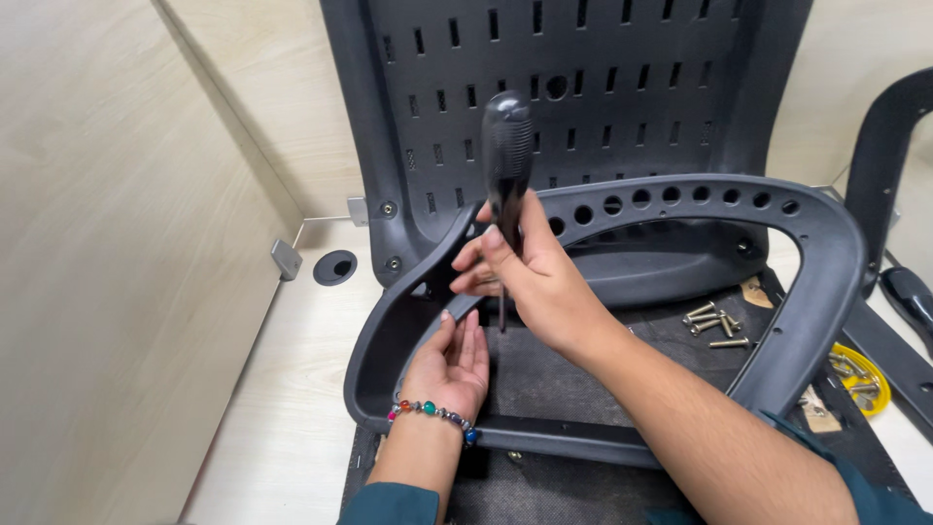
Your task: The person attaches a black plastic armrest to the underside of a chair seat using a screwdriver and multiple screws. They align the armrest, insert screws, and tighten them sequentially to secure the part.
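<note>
Over the stiff black frame (816,292), right hand (544,282) grips a hard, smooth screwdriver (506,175) below its handle; left hand (449,365) lies open-palmed against the frame's inner edge.

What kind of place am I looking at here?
Probably an office desk used as an assembly spot: a pale wood-look desktop with a cable hole, partition panels, and chair parts with loose bolts.

Looks like an office cubicle to me. Pale wood-grain partition panels (107,243) wall in a light desk (292,389) on the left and at the back, joined at the corner with small metal brackets (286,259). There's a round cable grommet hole (335,266) in the desk near that back left corner, and office chair parts like a black slotted backrest (573,107) spread across it.
</note>
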